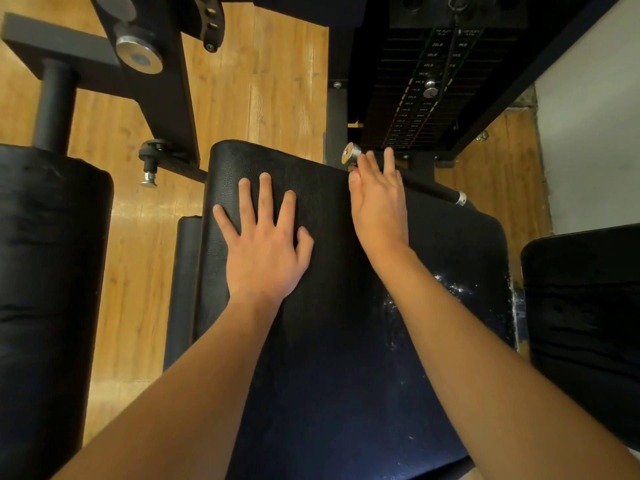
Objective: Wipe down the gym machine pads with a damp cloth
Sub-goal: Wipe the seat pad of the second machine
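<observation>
A black leather seat pad [346,306] fills the middle of the view, with white scuffs on its right side. My left hand [263,244] lies flat on the pad's far left part, fingers spread and straight. My right hand [379,206] rests at the pad's far edge with its fingers straight, reaching over a black handle bar [433,190] next to a chrome knob [351,154]. A small red bit [356,173] shows at the thumb; most of it is hidden under the hand and I cannot tell what it is.
A black roller pad [45,271] stands at the left and another black pad [585,323] at the right. The weight stack [426,88] with its selector pin sits beyond the seat. Black frame beams [156,81] and a pop-pin [150,164] cross the wooden floor [256,81].
</observation>
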A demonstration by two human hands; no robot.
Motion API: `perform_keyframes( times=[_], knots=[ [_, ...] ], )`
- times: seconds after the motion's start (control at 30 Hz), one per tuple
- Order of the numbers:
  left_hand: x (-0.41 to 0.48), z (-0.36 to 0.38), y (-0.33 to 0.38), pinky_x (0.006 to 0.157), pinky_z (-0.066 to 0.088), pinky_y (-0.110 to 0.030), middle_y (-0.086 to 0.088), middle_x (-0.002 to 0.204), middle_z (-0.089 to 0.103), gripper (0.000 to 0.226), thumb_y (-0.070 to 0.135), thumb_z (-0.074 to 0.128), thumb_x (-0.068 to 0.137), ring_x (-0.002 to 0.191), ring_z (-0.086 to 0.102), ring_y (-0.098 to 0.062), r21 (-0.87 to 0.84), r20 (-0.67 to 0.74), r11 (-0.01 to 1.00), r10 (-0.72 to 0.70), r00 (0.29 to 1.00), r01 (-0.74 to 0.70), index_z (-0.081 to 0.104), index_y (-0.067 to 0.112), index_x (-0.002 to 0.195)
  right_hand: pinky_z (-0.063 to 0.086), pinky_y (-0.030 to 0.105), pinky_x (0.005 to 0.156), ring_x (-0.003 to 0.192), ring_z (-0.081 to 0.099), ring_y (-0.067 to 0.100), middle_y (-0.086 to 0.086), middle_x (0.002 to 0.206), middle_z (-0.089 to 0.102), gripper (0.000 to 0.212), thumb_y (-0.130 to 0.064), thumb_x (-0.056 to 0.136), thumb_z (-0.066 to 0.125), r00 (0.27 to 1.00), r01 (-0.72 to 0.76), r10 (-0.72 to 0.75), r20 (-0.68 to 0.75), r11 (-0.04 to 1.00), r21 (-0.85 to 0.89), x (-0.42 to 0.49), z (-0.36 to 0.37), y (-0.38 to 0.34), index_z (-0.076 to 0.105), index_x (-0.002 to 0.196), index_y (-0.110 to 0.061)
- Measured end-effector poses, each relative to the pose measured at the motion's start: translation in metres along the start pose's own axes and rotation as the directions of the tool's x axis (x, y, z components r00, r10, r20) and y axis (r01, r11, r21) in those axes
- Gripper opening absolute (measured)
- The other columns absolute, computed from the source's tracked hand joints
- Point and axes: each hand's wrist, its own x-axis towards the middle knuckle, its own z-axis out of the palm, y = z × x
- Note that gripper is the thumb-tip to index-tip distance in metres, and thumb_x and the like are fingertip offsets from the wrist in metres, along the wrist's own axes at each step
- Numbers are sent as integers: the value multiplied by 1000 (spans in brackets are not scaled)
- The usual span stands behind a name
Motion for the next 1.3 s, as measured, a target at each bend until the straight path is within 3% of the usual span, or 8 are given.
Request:
perform_keyframes(
  times=[0.17,0.27,0.53,0.67,0.97,1.3],
  knots=[
    [0,1,-1,118,11,-72,-13,169,17,60,48,29,101,157,6,-38,9,-7,1000,1,1000,-1,36,23,155,26,55,121,158,12,29,3,161,40,47,-29,112,26,995,11,-3,100,997,-75,23,-3,-12,46,151,-12],
    [0,1,-1,118,11,-72,-13,170,17,60,48,28,102,157,6,-38,8,-4,1000,1,1000,-1,35,23,155,24,63,121,158,5,32,-5,166,32,50,-37,110,29,986,-47,56,157,997,-64,18,-2,-13,39,156,-20],
    [0,1,-2,118,11,-72,-14,169,17,60,48,29,101,157,7,-39,2,-8,1000,4,1000,-4,35,22,155,13,47,127,159,3,26,0,169,25,52,-35,112,28,987,16,-3,162,997,-78,-15,8,-17,30,160,-17],
    [0,2,-2,118,11,-72,-13,169,17,60,48,29,101,157,7,-39,3,-6,1000,3,1000,-3,35,22,155,13,43,127,158,9,25,5,167,30,50,-30,112,29,991,18,-6,130,996,-92,-13,11,-15,32,159,-12],
    [1,3,-1,118,12,-73,-14,169,20,59,48,29,101,156,9,-39,3,-20,1000,7,1000,-7,37,22,153,18,46,125,157,13,27,7,165,33,49,-25,112,30,996,14,-5,94,995,-95,7,8,-17,33,157,-8],
    [1,1,-1,118,12,-73,-13,169,17,59,48,30,101,157,7,-38,-8,-10,1000,7,1000,-7,35,22,154,3,42,127,159,6,23,7,168,25,52,-33,112,26,994,-10,24,111,992,-124,-59,16,-15,28,160,-13]
  ],
)
